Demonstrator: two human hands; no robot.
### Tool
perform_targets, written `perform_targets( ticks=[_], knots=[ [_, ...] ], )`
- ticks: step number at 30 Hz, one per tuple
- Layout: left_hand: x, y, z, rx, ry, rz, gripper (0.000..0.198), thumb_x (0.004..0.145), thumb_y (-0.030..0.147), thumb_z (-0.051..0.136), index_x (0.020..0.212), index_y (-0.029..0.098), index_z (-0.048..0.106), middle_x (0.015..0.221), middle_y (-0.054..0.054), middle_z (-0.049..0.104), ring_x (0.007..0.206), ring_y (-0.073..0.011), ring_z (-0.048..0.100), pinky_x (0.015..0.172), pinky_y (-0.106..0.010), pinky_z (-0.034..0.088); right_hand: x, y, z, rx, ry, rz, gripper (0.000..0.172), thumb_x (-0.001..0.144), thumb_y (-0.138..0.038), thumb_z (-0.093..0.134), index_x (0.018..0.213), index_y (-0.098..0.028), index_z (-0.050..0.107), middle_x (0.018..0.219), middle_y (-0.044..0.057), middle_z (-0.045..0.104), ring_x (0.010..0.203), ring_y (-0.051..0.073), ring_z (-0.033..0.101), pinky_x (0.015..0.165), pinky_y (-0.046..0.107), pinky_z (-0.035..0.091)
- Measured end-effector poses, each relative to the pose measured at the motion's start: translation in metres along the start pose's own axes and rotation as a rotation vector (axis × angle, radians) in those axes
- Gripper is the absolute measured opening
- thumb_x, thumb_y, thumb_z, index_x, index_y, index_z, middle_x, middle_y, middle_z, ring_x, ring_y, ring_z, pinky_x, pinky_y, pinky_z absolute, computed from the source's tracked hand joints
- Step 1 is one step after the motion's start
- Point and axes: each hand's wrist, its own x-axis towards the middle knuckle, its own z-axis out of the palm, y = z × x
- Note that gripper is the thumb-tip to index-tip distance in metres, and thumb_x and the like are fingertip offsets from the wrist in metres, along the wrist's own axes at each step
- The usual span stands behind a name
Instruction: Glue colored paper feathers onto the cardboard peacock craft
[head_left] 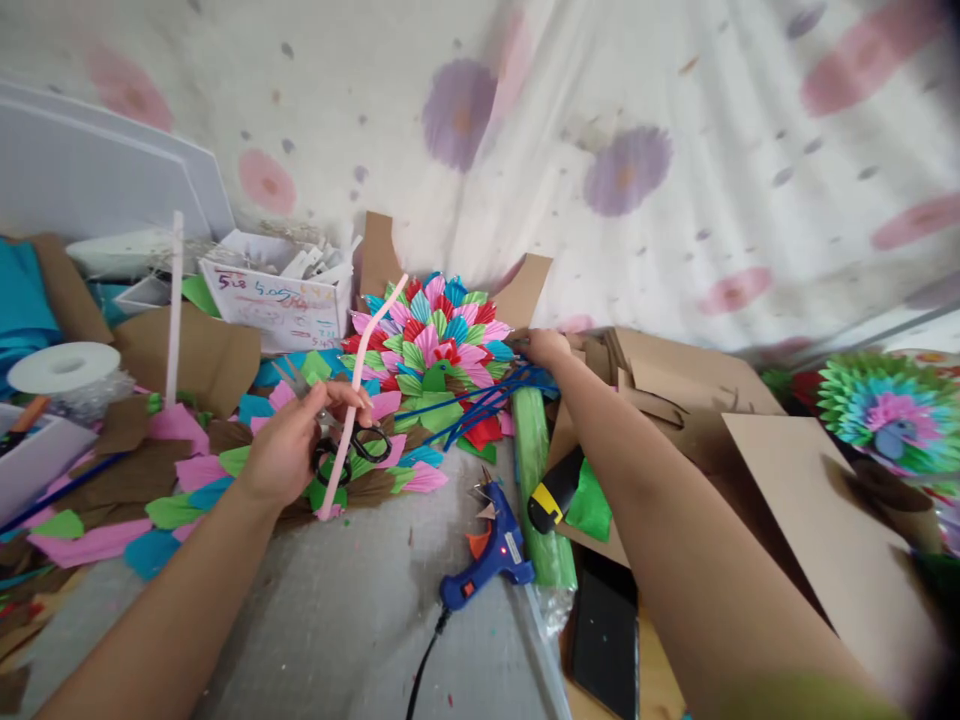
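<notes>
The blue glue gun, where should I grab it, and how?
Take the glue gun by its handle, probably best from the near left: it juts out to the left there, with the cord at its end. Stay clear of the nozzle, which points to the far side; the red light suggests it may be hot.

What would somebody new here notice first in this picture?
Probably the paper bird near the middle, a burst of pink, red, blue and green petals. Next might come the left hand, left of centre, holding scissors and a pale pink strip. The blue glue gun also stands out, lying on the grey mat nearer the viewer, slightly right of the bird.
</notes>
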Motion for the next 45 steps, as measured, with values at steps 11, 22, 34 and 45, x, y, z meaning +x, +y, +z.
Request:
perform_targets(
  ticks=[11, 22, 34, 45],
  knots=[
    [-0.001, 0.000, 0.004, -0.046, 0.029, 0.031, 0.031, 0.079, 0.044, 0.052, 0.067, 0.019, 0.063, 0.078, -0.008, 0.064, 0.071, -0.0185, 0.058, 0.056, -0.027, 0.046, -0.024, 0.039, -0.020, 0.326, 0.335, 0.357, 0.026, 0.083, -0.031, 0.044, 0.097, -0.021, 0.064, 0.100, 0.010, 0.067, 0.096, 0.025, 0.062, 0.079, 0.035, 0.047],
    [-0.009, -0.006, 0.017, 0.153, -0.199, 0.187, 0.042, 0.083, 0.053, 0.045, 0.076, 0.017, 0.068, 0.077, -0.006, 0.066, 0.080, -0.0191, 0.060, 0.075, -0.031, 0.047, -0.108, 0.021, -0.132, 1.306, 0.770, -0.102, 0.011, 0.083, -0.028, 0.050, 0.073, -0.022, 0.049, 0.061, -0.003, 0.051, 0.057, 0.009, 0.050, 0.054, 0.023, 0.040],
    [-0.061, 0.006, 0.014, 0.292, -0.623, 0.229, 0.044, 0.087, 0.050, 0.039, 0.090, 0.018, 0.069, 0.105, -0.008, 0.066, 0.105, -0.0226, 0.057, 0.094, -0.038, 0.043, -0.214, -0.137, -0.064, 1.844, -0.115, -0.059, 0.017, 0.072, -0.029, 0.067, 0.075, -0.018, 0.055, 0.069, -0.001, 0.064, 0.051, 0.005, 0.053, 0.045, 0.016, 0.042],
    [-0.071, 0.003, -0.016, 0.573, -0.494, 0.220, 0.050, 0.085, 0.057, 0.037, 0.094, 0.017, 0.067, 0.086, -0.006, 0.066, 0.086, -0.0192, 0.061, 0.080, -0.034, 0.050, -0.250, -0.187, -0.038, 1.536, -0.095, -0.267, 0.023, 0.073, -0.036, 0.066, 0.063, -0.016, 0.059, 0.054, -0.003, 0.054, 0.048, 0.007, 0.048, 0.046, 0.021, 0.040]
  ],
)
